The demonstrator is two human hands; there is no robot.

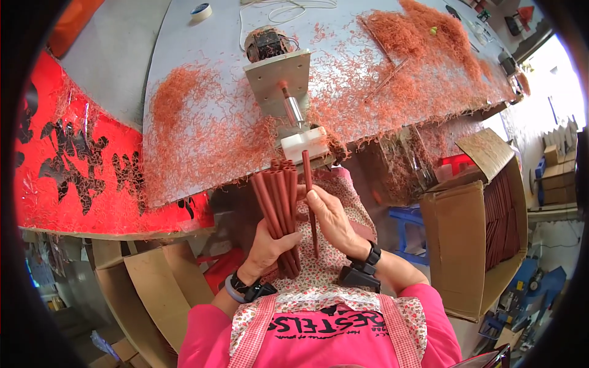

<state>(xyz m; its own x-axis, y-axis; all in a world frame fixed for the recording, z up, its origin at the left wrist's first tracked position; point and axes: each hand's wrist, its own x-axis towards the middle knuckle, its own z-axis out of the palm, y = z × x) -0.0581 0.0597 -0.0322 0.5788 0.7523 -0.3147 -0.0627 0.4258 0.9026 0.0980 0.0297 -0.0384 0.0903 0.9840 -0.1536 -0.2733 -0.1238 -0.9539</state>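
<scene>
My left hand is wrapped round a bundle of reddish-brown tubes, their hollow ends pointing up and away from me. Between the thumb and fingers of my right hand is a single reddish-brown tube, just right of the bundle. Its far tip lies close to a white block at the table edge; whether they touch I cannot tell. Behind the block, a shiny metal shaft runs from a metal bracket that carries a dark motor.
Curly orange-red shavings cover much of the grey table. On the right stands an open cardboard box packed with similar reddish-brown pieces. More cardboard boxes are at the lower left. A tape roll lies at the far left.
</scene>
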